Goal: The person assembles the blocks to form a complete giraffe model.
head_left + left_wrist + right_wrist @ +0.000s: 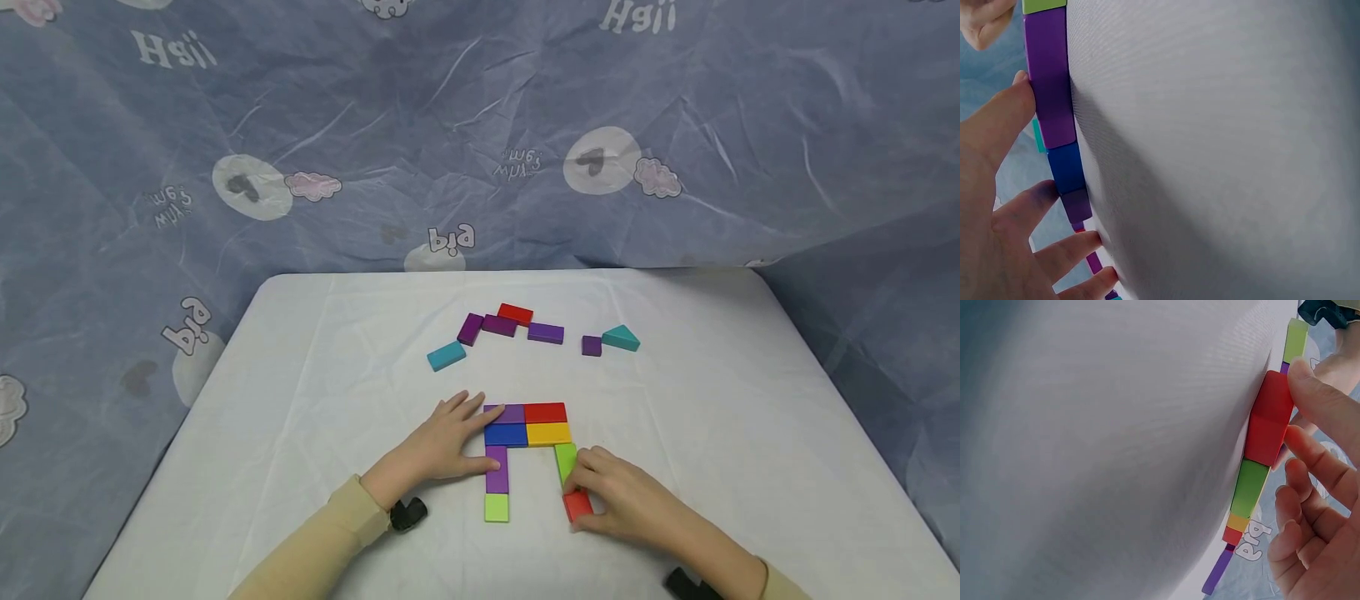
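Observation:
Flat coloured blocks form an arch-like figure on the table. My left hand lies along its left side with fingers spread, the index over the upper purple block and the thumb on the lower purple block. Between those two is a blue block. My right hand pinches a red block between thumb and index at its two ends, at the foot of the right leg. Above it, a tilted green block meets the yellow block. A light green block ends the left leg.
Further back lie loose blocks: a light blue one, several purple ones such as this bar, a red one and a teal triangle. A patterned blue-grey curtain hangs behind the white table.

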